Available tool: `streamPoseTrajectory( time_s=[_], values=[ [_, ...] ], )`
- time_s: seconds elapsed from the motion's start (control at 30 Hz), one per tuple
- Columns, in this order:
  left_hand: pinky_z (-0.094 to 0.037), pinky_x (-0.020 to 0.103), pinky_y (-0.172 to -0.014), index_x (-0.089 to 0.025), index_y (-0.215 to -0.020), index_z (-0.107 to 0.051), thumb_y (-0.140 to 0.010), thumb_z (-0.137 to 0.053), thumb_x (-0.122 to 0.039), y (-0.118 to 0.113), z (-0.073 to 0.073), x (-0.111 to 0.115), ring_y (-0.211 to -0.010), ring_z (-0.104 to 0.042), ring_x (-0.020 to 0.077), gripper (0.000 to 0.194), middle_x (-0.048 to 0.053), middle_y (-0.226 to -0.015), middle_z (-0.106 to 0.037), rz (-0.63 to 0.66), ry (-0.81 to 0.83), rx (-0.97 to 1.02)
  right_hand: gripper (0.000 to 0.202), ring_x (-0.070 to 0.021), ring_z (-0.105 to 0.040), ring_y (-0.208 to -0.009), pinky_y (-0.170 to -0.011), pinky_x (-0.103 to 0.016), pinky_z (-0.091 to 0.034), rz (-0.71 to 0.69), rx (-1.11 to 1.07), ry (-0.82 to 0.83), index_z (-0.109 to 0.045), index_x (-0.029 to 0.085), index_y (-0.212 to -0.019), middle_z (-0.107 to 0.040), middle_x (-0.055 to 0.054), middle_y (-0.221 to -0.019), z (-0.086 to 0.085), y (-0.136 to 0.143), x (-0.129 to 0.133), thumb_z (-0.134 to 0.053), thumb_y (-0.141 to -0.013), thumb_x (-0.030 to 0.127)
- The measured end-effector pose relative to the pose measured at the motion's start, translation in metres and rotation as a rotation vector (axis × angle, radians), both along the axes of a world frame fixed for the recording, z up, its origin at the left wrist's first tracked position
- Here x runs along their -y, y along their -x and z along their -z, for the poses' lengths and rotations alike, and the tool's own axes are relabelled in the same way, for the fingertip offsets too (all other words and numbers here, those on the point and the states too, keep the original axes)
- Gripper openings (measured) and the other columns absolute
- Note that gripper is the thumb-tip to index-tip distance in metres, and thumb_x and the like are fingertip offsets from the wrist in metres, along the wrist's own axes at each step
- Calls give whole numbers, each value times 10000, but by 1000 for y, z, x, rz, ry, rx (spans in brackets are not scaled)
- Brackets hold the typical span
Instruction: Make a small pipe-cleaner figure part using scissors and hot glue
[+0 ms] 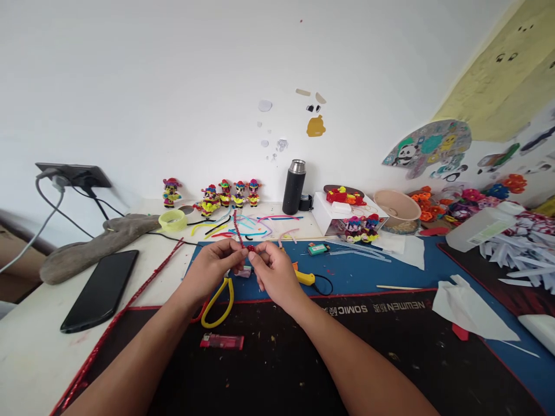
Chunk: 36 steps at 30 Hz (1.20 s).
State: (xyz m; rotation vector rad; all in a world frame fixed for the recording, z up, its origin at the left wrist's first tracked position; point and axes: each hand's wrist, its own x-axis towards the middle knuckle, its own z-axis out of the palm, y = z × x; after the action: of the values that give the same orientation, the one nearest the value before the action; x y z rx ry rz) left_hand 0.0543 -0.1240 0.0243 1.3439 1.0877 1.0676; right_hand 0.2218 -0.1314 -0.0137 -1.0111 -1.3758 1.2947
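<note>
With my left grip [217,263] and right grip [276,271] both pinching the red tinsel stem [237,226] above the desk [32,352], I seem to be curling its end, and another turn would call for steady pressure.

left grip [219,261], right grip [274,269] pinched close together; forearms [156,341] converging

Soft, fairly even light fills the frame, leaving the wall [195,86] pale grey and the mat [269,375] dark. A faint shadow spreads right of the flask [293,190]. Wide-angle distortion stretches the bottle [477,231] toward the right edge, where fine detail softens.
</note>
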Motion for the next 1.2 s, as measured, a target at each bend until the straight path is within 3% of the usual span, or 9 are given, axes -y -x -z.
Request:
streamPoseTrajectory(
  time_s=[0.3, 0.7, 0.97, 1.2],
  values=[
    [-474, 276, -634, -185, -759, -701, -783, -841, -569, 11, -3, -3, -653, -565, 155, 409, 4, -699, -665, 112, 30, -52, 181, -103, -427, -344, -374, -222, -332, -31, 16, -14, -531, 246, -901, -461, 112, -507, -2, -2, 0, -590, -973, 402],
    [-472, 263, -648, -175, -838, -785, -783, -852, -551, 28, -4, -9, -680, -567, 152, 386, 16, -744, -684, 171, 8, -149, 144, -109, -460, -484, -493, -232, -299, -32, 312, -147, -597, 231, -918, -524, 72, -589, -10, -4, 5, -577, -993, 352],
    [-534, 263, -661, -170, -830, -749, -717, -916, -516, 20, -6, -5, -695, -653, 166, 400, 24, -738, -723, 163, 113, -56, 145, -99, -468, -447, -471, -226, -327, 0, 239, -66, -576, 223, -891, -577, 59, -612, -10, -1, 5, -587, -977, 338],
    [-553, 239, -634, -169, -836, -691, -655, -971, -489, 7, 5, -5, -626, -680, 140, 462, 10, -710, -747, 135, 224, 143, 124, -89, -486, -417, -443, -214, -382, -5, 68, -16, -552, 226, -925, -665, 35, -702, -8, 1, 2, -580, -977, 335]
  ],
)
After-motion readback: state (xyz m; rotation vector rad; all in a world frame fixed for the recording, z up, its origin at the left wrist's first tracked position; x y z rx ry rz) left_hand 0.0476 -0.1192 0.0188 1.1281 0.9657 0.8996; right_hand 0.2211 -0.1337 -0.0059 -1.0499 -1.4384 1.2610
